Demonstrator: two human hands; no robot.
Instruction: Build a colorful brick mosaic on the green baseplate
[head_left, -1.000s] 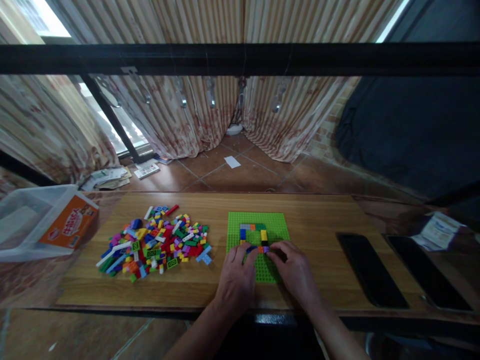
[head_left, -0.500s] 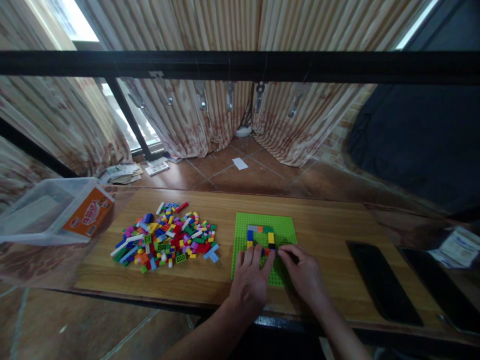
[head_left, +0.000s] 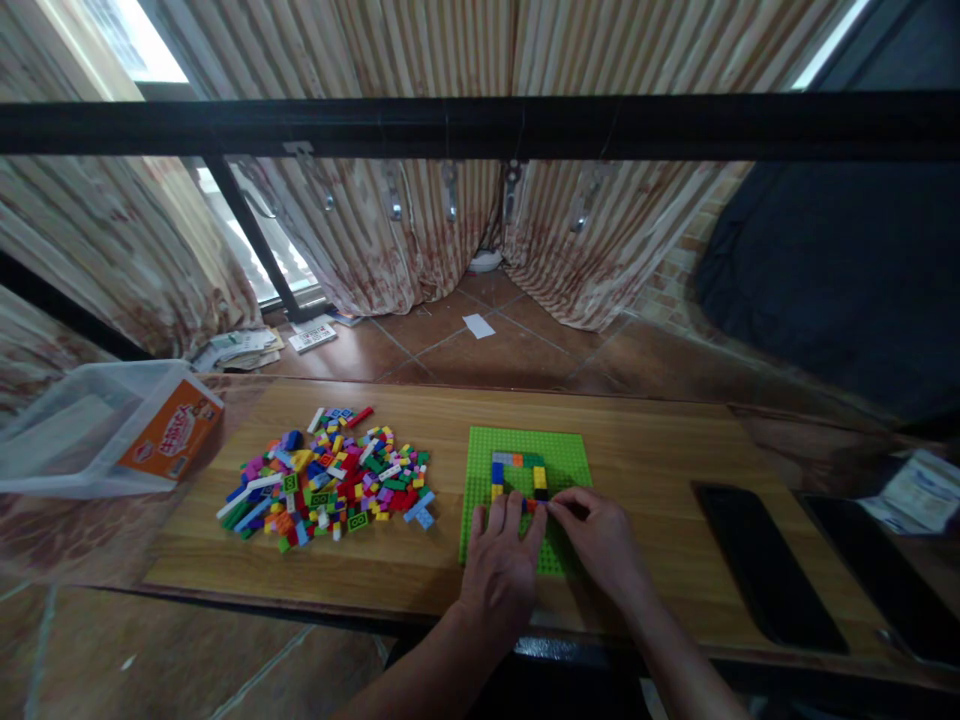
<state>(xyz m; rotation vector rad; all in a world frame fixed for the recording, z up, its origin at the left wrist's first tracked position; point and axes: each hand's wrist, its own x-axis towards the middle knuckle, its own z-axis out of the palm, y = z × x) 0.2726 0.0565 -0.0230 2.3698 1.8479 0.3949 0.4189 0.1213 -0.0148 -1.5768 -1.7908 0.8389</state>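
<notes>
A green studded baseplate (head_left: 564,446) lies on the wooden table. On it, toy building bricks form a rectangular outline: grey, orange and green bricks (head_left: 532,460) along the far side, a blue brick (head_left: 498,472) and a yellow one on the left, a yellow brick (head_left: 540,476) and a black one on the right. My left hand (head_left: 501,560) rests on the plate with fingers stretched out over the near side of the outline, partly hiding red and orange bricks. My right hand (head_left: 604,535) pinches thumb and forefinger together at the near right corner; whatever is between them is too small to name.
A heap of loose coloured bricks (head_left: 330,480) spreads across the table's left half. Beyond it stands a clear plastic box (head_left: 67,470) with an orange label. Two dark flat slabs (head_left: 769,565) lie at the right. A black rail (head_left: 480,128) crosses beyond the table.
My right fingertips have shifted slightly left, closer to the bricks' corner. The left hand stays almost in place, and the whole view has moved a little.
</notes>
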